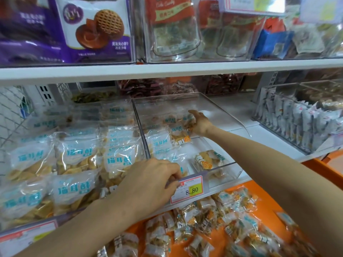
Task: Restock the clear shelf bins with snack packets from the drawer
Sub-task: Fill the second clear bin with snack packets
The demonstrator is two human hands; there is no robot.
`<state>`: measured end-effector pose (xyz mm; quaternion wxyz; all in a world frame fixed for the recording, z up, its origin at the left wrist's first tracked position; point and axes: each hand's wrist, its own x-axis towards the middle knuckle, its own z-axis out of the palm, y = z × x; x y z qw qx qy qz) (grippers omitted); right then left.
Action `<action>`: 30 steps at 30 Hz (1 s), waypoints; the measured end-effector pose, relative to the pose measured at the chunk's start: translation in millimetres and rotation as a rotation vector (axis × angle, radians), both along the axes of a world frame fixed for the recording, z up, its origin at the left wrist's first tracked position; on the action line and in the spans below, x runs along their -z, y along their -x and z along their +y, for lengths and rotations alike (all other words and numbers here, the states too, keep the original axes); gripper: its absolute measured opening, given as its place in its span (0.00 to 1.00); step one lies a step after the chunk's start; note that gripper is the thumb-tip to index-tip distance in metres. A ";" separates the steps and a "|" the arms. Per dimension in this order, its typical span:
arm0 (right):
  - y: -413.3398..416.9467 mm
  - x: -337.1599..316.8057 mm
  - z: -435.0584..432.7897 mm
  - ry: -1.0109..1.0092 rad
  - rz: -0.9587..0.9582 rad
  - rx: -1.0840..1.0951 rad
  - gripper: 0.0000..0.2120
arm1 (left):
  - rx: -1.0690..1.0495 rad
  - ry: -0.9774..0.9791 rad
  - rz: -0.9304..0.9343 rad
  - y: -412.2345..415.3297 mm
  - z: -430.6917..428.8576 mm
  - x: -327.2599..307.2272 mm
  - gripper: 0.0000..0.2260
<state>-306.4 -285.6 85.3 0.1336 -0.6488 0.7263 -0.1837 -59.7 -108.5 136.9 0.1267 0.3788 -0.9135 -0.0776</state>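
Right hand [199,123]: grip closed round a packet [189,118], deep inside the clear bin [225,166].
Left hand [154,180]: fingers curled over the bin's front lip, just beside the price tag [187,189].
Bin: sits on the shelf [259,127], a few packets lying in it.
Drawer [315,165]: orange, below the shelf, heaped with loose packets [204,219].
Left of bin: bigger bags [76,158], stacked.

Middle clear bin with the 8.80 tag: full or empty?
Partly filled: the clear bin holds a few snack packets, with bare floor at its right; the right hand grips more inside.
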 end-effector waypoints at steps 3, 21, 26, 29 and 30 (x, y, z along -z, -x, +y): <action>1.8 4.4 1.9 0.085 0.001 0.042 0.29 | 0.004 -0.004 0.002 0.0 0.3 0.0 0.10; -24.6 21.5 -6.0 0.100 0.111 -0.227 0.29 | 0.016 0.047 -0.008 -3.3 0.8 3.6 0.10; -28.6 20.9 -8.0 0.029 0.119 -0.213 0.32 | 0.015 0.024 -0.028 -1.6 0.4 1.6 0.10; -21.6 9.6 -2.7 0.022 0.095 -0.225 0.27 | 0.013 0.011 -0.030 -1.2 0.6 0.3 0.10; -18.4 2.8 2.4 0.026 0.098 -0.217 0.25 | 0.009 0.007 -0.029 -1.0 1.2 -0.3 0.10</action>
